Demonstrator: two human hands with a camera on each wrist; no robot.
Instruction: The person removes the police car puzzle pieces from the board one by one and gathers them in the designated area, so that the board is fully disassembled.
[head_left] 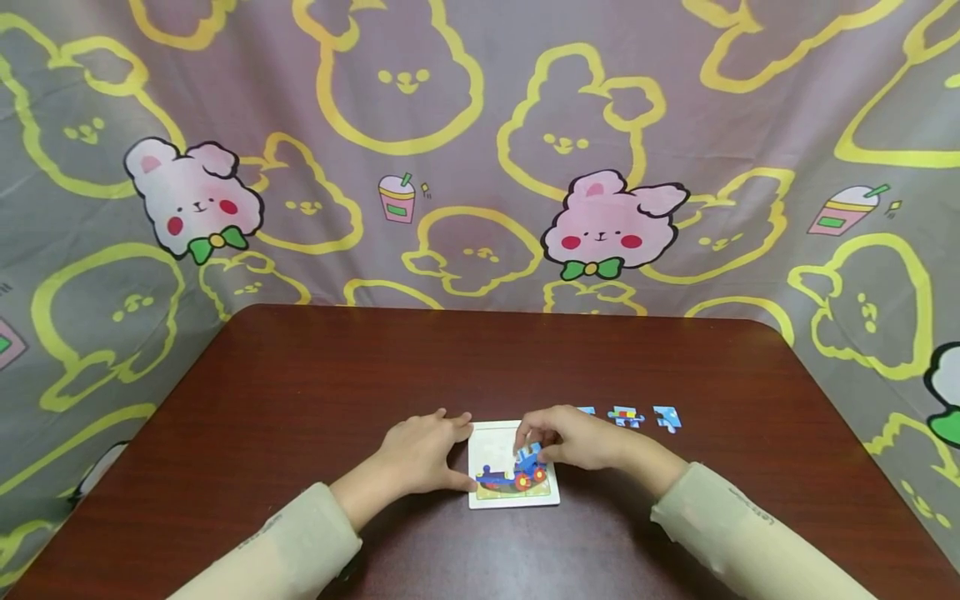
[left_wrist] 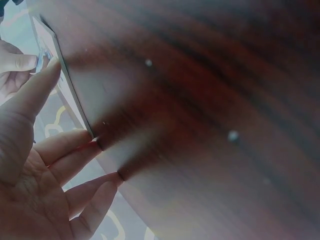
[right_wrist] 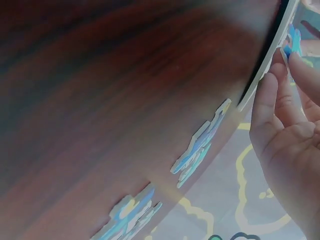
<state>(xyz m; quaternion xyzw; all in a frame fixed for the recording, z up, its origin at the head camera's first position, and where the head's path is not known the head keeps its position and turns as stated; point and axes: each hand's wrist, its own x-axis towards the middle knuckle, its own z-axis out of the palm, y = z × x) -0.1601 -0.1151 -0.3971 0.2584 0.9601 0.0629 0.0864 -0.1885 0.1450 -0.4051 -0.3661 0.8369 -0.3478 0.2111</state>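
Note:
A white jigsaw tray (head_left: 493, 438) lies on the table, its lower part filled with pieces picturing a blue vehicle with red and yellow wheels. My right hand (head_left: 576, 437) pinches a blue jigsaw piece (head_left: 529, 456) between thumb and fingers, over the right half of the tray. In the right wrist view this held piece (right_wrist: 294, 41) shows edge-on at the fingertips. My left hand (head_left: 422, 454) spreads along the tray's left side, thumb at the lower left corner. The left wrist view shows its fingers (left_wrist: 75, 145) extended, fingertips right at the tray's edge.
Several loose jigsaw pieces lie right of the tray, beyond my right forearm: one with a multicoloured pattern (head_left: 625, 416), a light blue one (head_left: 666, 417), and another (head_left: 587, 410) partly hidden by the hand. A patterned curtain (head_left: 480, 167) hangs behind the brown table (head_left: 337, 367).

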